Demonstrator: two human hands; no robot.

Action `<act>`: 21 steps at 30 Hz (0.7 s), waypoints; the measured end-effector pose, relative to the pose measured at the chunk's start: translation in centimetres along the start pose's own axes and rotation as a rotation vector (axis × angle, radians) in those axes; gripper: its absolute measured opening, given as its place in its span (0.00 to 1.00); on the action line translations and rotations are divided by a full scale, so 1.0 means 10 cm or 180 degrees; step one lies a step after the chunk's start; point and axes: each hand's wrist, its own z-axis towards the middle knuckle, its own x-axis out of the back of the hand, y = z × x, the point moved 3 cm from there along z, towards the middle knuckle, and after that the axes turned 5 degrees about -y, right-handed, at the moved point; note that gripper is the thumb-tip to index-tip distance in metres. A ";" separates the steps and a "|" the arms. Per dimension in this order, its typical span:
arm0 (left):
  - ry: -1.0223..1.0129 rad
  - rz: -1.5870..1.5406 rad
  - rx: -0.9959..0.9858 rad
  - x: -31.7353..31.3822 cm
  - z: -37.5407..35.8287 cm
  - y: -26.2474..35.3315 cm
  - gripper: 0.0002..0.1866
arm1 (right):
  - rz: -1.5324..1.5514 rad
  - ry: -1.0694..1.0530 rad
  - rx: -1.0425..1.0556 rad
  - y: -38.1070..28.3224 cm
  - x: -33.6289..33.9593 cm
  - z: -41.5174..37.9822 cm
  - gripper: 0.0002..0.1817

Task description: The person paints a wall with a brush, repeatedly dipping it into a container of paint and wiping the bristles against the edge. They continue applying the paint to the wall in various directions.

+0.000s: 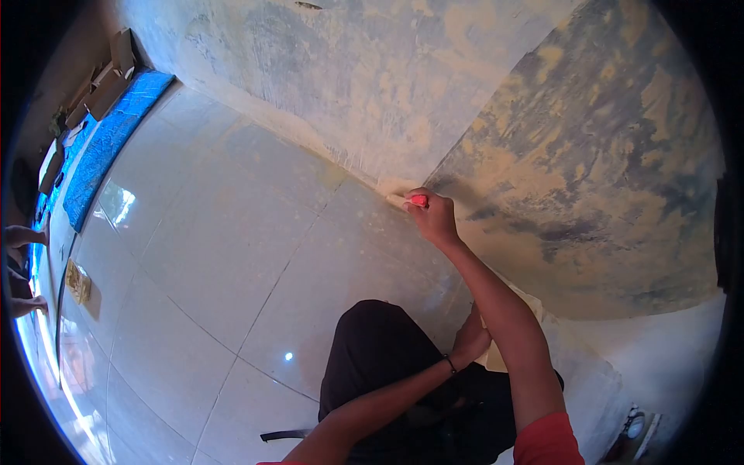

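My right hand is closed round the red handle of a paintbrush. Its pale bristles press at the foot of the wall, close to the corner where two walls meet the floor. Below my right forearm, my left hand, with a dark band at the wrist, grips a cream-coloured container. The forearm hides part of that hand and much of the container, so its contents do not show. The right-hand wall carries patchy yellowish and grey coating.
Pale tiles cover the floor. A blue sheet lies at the far left, with cardboard pieces along it. A yellowish block-like object rests on the floor near another person's feet. My bent knee is close below.
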 end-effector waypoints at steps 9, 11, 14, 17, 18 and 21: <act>-0.0182 -0.0086 0.0052 0.02 -0.07 0.19 0.44 | -0.0080 0.0354 0.0059 -0.15 0.25 0.02 0.09; -0.0159 -0.0238 0.0129 0.08 -0.16 0.32 0.46 | -0.0092 0.0436 0.0360 -0.36 0.45 0.03 0.09; -0.0222 -0.0344 0.0270 0.10 -0.17 0.36 0.44 | -0.0299 0.0396 0.0302 -0.70 0.83 0.07 0.09; -0.0182 -0.0563 0.0091 0.06 -0.13 0.25 0.45 | -0.0251 0.0525 0.0694 -1.12 1.28 0.15 0.08; -0.0206 -0.0552 0.0057 0.05 -0.13 0.24 0.45 | -0.0277 0.0552 0.0714 -1.25 1.43 0.18 0.08; -0.0213 -0.0679 0.0061 0.05 -0.15 0.23 0.46 | -0.0465 0.0653 0.0968 -1.70 1.89 0.30 0.09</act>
